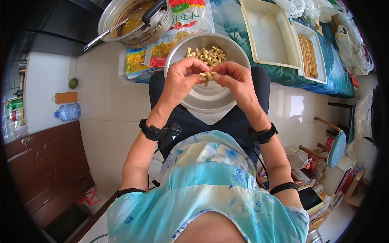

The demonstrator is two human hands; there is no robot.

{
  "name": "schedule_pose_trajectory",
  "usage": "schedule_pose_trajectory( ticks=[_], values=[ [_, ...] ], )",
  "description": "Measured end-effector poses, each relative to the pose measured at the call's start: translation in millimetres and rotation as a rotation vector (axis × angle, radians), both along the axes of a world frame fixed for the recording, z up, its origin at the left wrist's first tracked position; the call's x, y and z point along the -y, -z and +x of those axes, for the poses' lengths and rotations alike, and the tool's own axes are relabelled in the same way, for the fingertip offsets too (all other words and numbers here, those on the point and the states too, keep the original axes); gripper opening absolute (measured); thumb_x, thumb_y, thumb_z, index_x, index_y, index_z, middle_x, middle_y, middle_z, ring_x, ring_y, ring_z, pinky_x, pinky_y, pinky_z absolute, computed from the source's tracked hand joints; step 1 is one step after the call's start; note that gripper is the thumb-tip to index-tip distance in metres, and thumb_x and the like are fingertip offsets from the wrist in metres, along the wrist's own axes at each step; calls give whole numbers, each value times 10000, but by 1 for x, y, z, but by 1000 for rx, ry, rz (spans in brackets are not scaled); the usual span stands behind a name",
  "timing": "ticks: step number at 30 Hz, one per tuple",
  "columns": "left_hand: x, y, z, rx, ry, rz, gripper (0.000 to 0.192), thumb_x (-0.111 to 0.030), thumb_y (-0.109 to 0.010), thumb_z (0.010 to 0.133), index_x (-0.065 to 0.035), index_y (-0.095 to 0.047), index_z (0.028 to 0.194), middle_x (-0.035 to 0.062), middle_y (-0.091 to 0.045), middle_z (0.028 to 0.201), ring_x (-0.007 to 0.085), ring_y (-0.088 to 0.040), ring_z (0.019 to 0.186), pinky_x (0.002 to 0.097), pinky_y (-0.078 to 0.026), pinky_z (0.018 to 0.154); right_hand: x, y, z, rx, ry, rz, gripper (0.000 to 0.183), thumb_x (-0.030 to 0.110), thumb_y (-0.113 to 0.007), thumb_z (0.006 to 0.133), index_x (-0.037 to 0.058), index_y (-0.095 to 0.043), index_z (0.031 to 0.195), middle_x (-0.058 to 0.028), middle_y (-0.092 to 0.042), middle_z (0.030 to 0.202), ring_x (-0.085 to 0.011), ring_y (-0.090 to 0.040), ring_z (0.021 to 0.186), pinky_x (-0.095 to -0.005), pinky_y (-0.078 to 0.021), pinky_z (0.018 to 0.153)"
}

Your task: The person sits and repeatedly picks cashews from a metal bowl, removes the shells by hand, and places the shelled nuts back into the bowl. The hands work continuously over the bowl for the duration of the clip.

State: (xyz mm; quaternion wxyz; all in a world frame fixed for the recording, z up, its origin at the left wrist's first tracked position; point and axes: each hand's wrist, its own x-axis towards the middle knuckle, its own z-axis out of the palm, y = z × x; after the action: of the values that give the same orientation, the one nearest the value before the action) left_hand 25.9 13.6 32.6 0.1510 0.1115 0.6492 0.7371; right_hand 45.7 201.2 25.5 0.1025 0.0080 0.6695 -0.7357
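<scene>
Between my two hands is a pale knotted bean-curd piece [208, 76]. My left hand [180, 74] pinches its left end between thumb and fingers. The thumb and fingertips of my right hand [238, 80] grip the other end. Both hands are over a wide stainless-steel basin [209, 98], which rests at my lap between my knees. A heap of similar knotted bean-curd pieces [214, 54] lies in the basin's far part, just beyond my fingertips. The basin's near part shows bare metal. My fingers partly hide the held piece.
At the far left stands a metal pot [152, 33] of liquid with a wire skimmer [112, 30]. Printed plastic bags [191, 22] lie beside it. Rightward on the cloth-covered table are a cream tray [270, 33] and a white tray [322, 60] of wooden skewers [307, 56].
</scene>
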Motion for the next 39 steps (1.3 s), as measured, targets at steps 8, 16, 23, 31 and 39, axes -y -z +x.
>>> schedule_pose_trajectory(
  ticks=[8, 16, 23, 31, 39],
  values=[
    [-1, 2, 0, 30, 12, 55, 147, 123, -588, 802, 6, -642, 871, 90, -653, 970, 125, -640, 884, 252, -549, 794, 1, -1, 1, 96, 44, -132, 122, 49, -603, 777, -35, -651, 851, -56, -639, 724, -86, -557, 645, -226, -438, 605],
    [5, 14, -3, 47, -51, 151, 102, 84, -626, 802, -13, -634, 832, 101, -655, 979, 130, -637, 875, 259, -546, 785, 6, 5, -3, 153, 88, -274, 150, 86, -620, 814, -46, -645, 880, -72, -645, 729, -106, -577, 648, -229, -442, 618],
    [59, 1, -54, 90, -383, 74, 127, 32, -615, 838, 14, -593, 962, 124, -668, 936, 175, -659, 802, 296, -553, 759, -7, 10, 5, 182, 111, -95, 166, 128, -634, 838, -37, -643, 855, -45, -618, 692, -88, -523, 621, -232, -401, 596],
    [109, -77, -166, -260, -450, -26, 261, 17, -569, 883, 80, -538, 1135, 205, -614, 1112, 274, -669, 961, 334, -556, 842, -2, 20, 12, 215, 69, -149, 139, 118, -637, 833, -20, -647, 826, -32, -606, 665, -78, -504, 607, -225, -381, 582],
    [56, 19, -102, 13, -125, -326, 149, -31, -623, 853, 11, -636, 995, 94, -689, 869, 131, -654, 705, 247, -522, 651, -24, 32, 14, 271, 127, -116, 136, 110, -642, 835, -25, -651, 834, -37, -610, 672, -81, -508, 607, -222, -386, 578]
  ],
)
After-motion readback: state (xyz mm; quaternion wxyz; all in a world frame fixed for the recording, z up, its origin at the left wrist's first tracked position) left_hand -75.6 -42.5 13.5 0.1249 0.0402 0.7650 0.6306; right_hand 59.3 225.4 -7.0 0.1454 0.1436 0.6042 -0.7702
